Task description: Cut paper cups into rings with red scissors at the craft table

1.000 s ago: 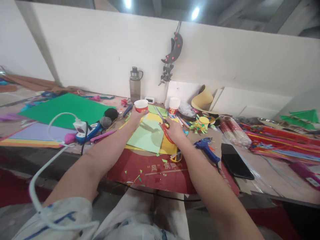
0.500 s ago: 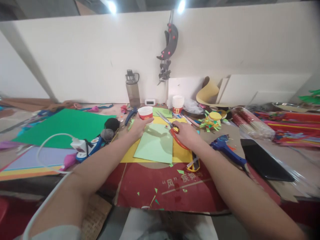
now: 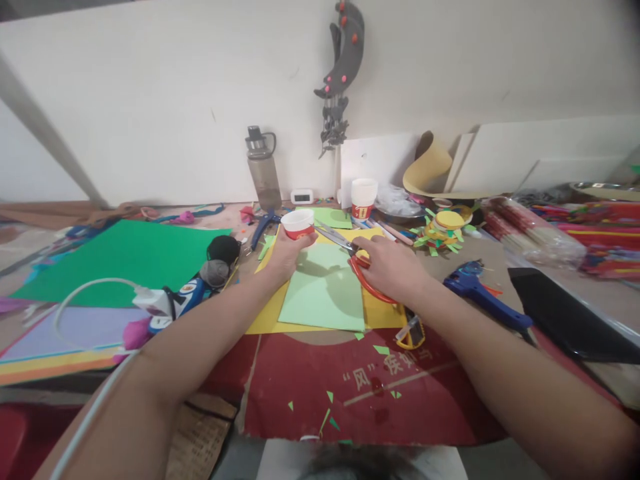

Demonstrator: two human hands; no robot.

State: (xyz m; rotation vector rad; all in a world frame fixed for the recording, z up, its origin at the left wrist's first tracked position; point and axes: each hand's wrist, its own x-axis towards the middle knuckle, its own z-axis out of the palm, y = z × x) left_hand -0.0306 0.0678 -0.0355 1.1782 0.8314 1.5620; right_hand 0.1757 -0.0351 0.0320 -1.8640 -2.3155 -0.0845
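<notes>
— What's in the left hand (image 3: 289, 255)?
— A paper cup (image 3: 299, 219), white inside and red outside. The fingers are curled around its side, partly closed to its width. It's toward the far edge of the surface (image 3: 233, 213); I can't tell whether its base touches anything.
— And the right hand (image 3: 390, 263)?
— Curled closed round the orange handles of the scissors (image 3: 341, 240). The blades point at the far edge, near the cup.
— What's underneath?
— A pale green sheet (image 3: 325, 293) on yellow paper (image 3: 265, 319). Nearer the front edge is a red board (image 3: 300, 367) with green scraps.
— Anything else?
— A second cup (image 3: 363, 199), upright by the far edge.
</notes>
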